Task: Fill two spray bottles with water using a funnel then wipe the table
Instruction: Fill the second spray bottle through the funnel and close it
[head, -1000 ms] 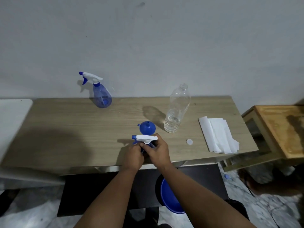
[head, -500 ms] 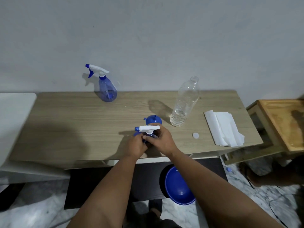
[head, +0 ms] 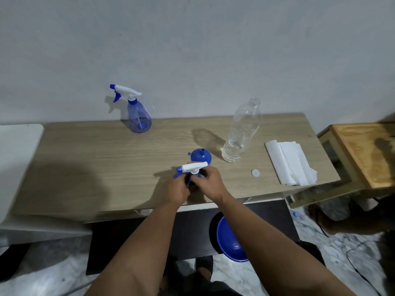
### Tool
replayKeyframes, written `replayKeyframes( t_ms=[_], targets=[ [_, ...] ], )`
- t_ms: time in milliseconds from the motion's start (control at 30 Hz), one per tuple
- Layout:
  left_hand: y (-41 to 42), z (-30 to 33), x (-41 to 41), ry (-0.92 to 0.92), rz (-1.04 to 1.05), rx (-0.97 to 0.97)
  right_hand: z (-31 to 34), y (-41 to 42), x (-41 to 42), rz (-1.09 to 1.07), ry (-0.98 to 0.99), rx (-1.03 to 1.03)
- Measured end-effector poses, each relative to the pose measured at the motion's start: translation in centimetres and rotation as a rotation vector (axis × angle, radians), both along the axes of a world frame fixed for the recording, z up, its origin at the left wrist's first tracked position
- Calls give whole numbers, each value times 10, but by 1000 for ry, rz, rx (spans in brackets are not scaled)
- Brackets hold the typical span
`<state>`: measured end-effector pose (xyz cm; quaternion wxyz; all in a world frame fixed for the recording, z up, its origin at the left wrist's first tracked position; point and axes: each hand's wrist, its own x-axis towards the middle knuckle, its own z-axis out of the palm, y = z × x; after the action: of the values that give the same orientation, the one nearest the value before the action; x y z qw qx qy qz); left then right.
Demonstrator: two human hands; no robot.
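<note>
Spray bottles number two. One far spray bottle [head: 139, 116] stands upright at the back left of the table [head: 89, 167], against the wall, its white trigger head screwed on. One near spray bottle [head: 191, 175] stands at the table's front middle, nozzle pointing left. One left hand [head: 178, 190] curls around its blue body; one right hand [head: 208, 182] curls its fingers around the neck just under the white head. One blue funnel [head: 200, 155] lies just behind that bottle. To its right stands one clear water bottle [head: 242, 133], uncapped, with a little water at the bottom. One white cap [head: 255, 173] lies near it on the wood. One stack of paper towels [head: 290, 163] rests at the right end. One blue basin [head: 232, 240] sits below the table's front edge.
</note>
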<state>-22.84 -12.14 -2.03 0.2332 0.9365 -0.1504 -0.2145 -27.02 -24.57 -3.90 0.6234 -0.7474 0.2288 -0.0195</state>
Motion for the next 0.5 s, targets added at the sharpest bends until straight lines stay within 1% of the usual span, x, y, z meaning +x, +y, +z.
replayKeyframes(
  t_ms=[133,233,500],
  targets=[
    [0,-1,0,25,53,8,4,4,0,-14,1,-24],
    [1,-7,1,47,35,-14,4,7,2,-7,40,-28],
    [2,-13,3,79,57,-82,11,10,6,8,60,-66]
  ],
)
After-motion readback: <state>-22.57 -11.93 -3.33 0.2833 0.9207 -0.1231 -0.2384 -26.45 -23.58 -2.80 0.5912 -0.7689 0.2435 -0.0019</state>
